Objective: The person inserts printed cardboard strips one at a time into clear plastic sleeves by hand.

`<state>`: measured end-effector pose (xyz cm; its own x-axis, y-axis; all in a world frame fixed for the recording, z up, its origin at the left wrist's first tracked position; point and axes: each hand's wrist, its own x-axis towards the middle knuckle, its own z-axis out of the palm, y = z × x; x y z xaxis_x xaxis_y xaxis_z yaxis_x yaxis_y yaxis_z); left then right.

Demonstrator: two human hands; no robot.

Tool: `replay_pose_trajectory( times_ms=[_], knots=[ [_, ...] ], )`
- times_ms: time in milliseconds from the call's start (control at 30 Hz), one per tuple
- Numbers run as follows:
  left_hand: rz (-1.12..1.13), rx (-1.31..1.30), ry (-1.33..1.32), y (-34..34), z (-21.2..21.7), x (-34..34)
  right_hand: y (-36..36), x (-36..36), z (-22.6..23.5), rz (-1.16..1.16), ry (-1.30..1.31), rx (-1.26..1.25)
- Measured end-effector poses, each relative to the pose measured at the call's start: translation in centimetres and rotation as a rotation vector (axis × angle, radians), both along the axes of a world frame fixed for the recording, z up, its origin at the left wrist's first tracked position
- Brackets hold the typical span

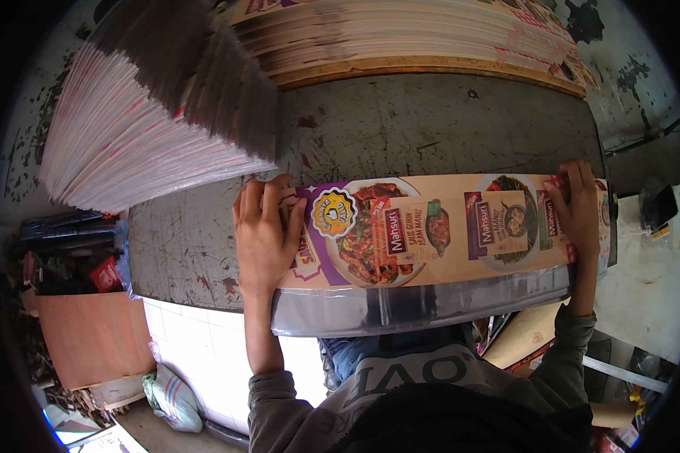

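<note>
Your L hand (263, 241) is on the L end of the printed strip (446, 226), R hand (580, 215) on the R end. Fingers (272, 200) part-bent, thumbs apart, both sides; can't tell if gripping or just pressing. Strip's along front edge of worktop (431, 128), w/ fanned stack (136, 151) back L.

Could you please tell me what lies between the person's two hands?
In the head view, a long printed strip with food pictures lies between the left hand and the right hand; a shiny grey band shows along its near edge.
</note>
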<state>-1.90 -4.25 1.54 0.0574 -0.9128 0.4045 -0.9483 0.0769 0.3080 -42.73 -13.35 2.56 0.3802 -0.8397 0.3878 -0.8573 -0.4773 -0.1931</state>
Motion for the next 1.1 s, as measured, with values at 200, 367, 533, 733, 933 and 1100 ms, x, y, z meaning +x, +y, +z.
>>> replay_pose_trajectory(
  times_ms=[200, 367, 533, 733, 933, 1100],
  knots=[
    [-0.008, -0.041, 0.055, 0.4, 0.0, 0.3, 0.4, -0.2, 0.1, 0.014, -0.07, -0.021],
    [-0.022, 0.059, 0.202, 1.3, 0.1, 1.1, 1.8, -1.3, 1.2, 0.021, -0.036, 0.112],
    [-0.236, 0.14, 0.287, 3.6, -0.1, 2.1, 2.9, -3.8, 2.1, 0.038, -0.117, 0.18],
    [-0.225, 0.139, 0.322, 3.4, 0.1, 2.0, 2.8, -6.6, 0.2, -0.115, -0.136, 0.122],
    [-0.151, 0.102, 0.202, 3.2, 0.1, 1.6, 2.6, -5.8, 0.0, -0.169, -0.133, 0.106],
    [-0.143, 0.139, 0.235, 3.1, 0.2, 1.4, 2.7, -5.8, 0.0, -0.163, -0.13, 0.084]
  ],
)
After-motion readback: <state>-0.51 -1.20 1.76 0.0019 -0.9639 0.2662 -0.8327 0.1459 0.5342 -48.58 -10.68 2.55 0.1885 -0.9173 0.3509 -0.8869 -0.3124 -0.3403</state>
